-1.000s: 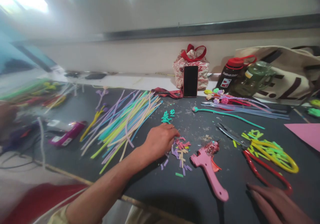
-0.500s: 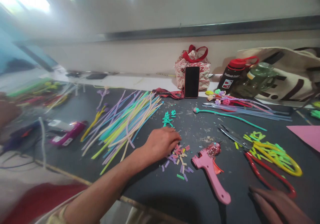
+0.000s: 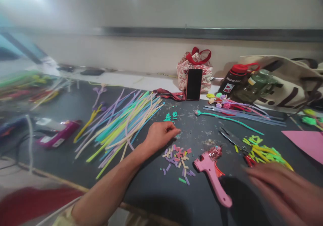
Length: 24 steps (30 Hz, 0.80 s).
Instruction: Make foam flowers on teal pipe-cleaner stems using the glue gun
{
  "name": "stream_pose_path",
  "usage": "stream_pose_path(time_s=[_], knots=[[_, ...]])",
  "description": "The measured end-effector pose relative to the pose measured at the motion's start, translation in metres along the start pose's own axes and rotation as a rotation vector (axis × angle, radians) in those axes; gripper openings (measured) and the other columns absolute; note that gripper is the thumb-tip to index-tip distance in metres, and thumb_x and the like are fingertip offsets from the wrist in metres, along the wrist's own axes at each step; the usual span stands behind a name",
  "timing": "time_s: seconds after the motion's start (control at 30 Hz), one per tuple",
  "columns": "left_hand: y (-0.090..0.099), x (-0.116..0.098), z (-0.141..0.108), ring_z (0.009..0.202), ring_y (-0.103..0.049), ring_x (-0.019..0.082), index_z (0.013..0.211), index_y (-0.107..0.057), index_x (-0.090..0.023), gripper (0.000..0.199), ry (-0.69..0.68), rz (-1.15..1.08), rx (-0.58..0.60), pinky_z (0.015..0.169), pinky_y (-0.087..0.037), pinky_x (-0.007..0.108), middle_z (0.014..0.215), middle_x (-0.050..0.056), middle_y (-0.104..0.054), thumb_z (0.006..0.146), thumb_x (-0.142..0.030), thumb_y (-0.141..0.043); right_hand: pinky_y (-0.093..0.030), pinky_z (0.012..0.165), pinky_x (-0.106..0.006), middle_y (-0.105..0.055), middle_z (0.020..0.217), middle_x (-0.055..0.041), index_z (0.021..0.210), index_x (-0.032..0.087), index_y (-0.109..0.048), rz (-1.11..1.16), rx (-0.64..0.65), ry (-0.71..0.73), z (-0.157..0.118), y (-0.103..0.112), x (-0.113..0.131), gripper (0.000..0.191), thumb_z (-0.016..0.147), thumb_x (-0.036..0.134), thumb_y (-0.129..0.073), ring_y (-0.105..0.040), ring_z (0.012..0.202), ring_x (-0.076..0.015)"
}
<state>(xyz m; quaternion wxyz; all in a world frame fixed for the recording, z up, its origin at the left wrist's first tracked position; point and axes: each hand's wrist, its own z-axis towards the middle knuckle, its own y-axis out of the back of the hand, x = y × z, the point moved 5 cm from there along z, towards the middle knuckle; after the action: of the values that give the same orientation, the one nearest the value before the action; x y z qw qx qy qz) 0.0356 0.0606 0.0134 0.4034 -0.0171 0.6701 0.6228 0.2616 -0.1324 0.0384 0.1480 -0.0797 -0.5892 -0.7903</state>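
Note:
My left hand (image 3: pixel 161 133) rests on the dark table with its fingers curled together. Whatever its fingertips may hold is hidden. Just beyond it lie short teal pieces (image 3: pixel 171 116), and nearer me is a small pile of purple, pink and cream cut pieces (image 3: pixel 178 158). My right hand (image 3: pixel 280 182), blurred by motion, reaches in with fingers stretched out above the scissors (image 3: pixel 234 140), covering most of their red and yellow handles. Yellow-green cut pieces (image 3: pixel 264 150) lie beside the scissors. Between my hands is a pink glue gun (image 3: pixel 213 179).
Long pastel pipe cleaners (image 3: pixel 126 125) lie left of centre. A teal stem (image 3: pixel 232 117) lies on the right, before several craft flowers (image 3: pixel 224 100). A phone (image 3: pixel 194 84) leans on a patterned bag (image 3: pixel 181 68); bottles (image 3: pixel 234 78) stand beside it. A purple-and-white object (image 3: pixel 59 133) lies left.
My left hand has drawn away from the mixed pile toward the teal pieces, its fingers curling. My right hand has risen and moved forward over the scissors' handles. The view has turned slightly.

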Motion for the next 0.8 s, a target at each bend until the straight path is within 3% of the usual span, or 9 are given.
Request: stream_pose_path(time_s=[0.07,0.13,0.27,0.37,0.47,0.63,0.8], knots=[[-0.002,0.006,0.001,0.053,-0.052,0.01,0.066,-0.064,-0.017,0.034,-0.007,-0.029,-0.034,0.051,-0.034,0.019,0.057,-0.002,-0.061,0.08,-0.042,-0.046,-0.047,0.061,-0.03,-0.065,0.084,-0.0034,0.094,0.03,-0.062,-0.066,0.135,0.175,0.051,-0.005,0.022,0.025,0.087,0.031,-0.038,-0.061,0.074,-0.0194],[-0.003,0.013,0.003,0.053,-0.051,0.01,0.065,-0.063,-0.017,0.035,-0.019,-0.032,-0.054,0.052,-0.033,0.019,0.057,-0.002,-0.06,0.082,-0.041,-0.044,-0.042,0.061,-0.029,-0.063,0.079,-0.0044,0.089,0.024,-0.063,-0.202,0.291,0.3,0.097,-0.024,0.039,0.026,0.088,0.024,-0.037,-0.058,0.073,-0.0189],[-0.001,0.023,0.004,0.057,-0.052,0.01,0.067,-0.062,-0.017,0.035,-0.032,-0.041,-0.086,0.054,-0.033,0.02,0.06,-0.001,-0.061,0.083,-0.04,-0.041,-0.036,0.062,-0.026,-0.062,0.083,-0.0043,0.092,0.021,-0.062,-0.309,0.482,0.49,0.15,-0.068,0.055,0.022,0.082,0.013,-0.044,-0.055,0.079,-0.0178],[0.003,0.024,0.004,0.061,-0.053,0.011,0.067,-0.062,-0.018,0.034,-0.051,-0.048,-0.107,0.057,-0.033,0.02,0.064,0.0,-0.062,0.083,-0.04,-0.042,-0.032,0.058,-0.024,-0.061,0.08,-0.0038,0.087,0.02,-0.062,-0.316,0.579,0.584,0.161,-0.091,0.061,0.015,0.081,0.017,-0.049,-0.054,0.072,-0.0155],[0.007,0.02,0.003,0.064,-0.054,0.011,0.067,-0.061,-0.018,0.031,-0.103,-0.017,-0.135,0.06,-0.034,0.021,0.067,0.001,-0.063,0.084,-0.038,-0.044,-0.029,0.054,-0.025,-0.06,0.077,-0.0039,0.081,0.018,-0.06,-0.324,0.624,0.601,0.163,-0.1,0.061,0.012,0.08,0.016,-0.049,-0.052,0.066,-0.0145],[0.011,0.018,0.002,0.065,-0.055,0.011,0.067,-0.061,-0.018,0.031,-0.14,0.014,-0.172,0.061,-0.035,0.022,0.069,0.001,-0.064,0.084,-0.037,-0.044,-0.029,0.055,-0.024,-0.06,0.074,-0.0057,0.078,0.015,-0.058,-0.34,0.544,0.449,0.177,-0.086,0.043,0.017,0.081,0.014,-0.041,-0.052,0.062,-0.0144],[0.012,0.021,0.003,0.064,-0.056,0.011,0.067,-0.061,-0.019,0.032,-0.143,0.04,-0.201,0.059,-0.034,0.022,0.068,0.0,-0.064,0.085,-0.038,-0.043,-0.033,0.052,-0.02,-0.059,0.066,-0.0009,0.074,0.016,-0.056,-0.266,0.518,0.319,0.181,-0.078,0.02,0.013,0.077,0.014,-0.043,-0.052,0.057,-0.0114]])
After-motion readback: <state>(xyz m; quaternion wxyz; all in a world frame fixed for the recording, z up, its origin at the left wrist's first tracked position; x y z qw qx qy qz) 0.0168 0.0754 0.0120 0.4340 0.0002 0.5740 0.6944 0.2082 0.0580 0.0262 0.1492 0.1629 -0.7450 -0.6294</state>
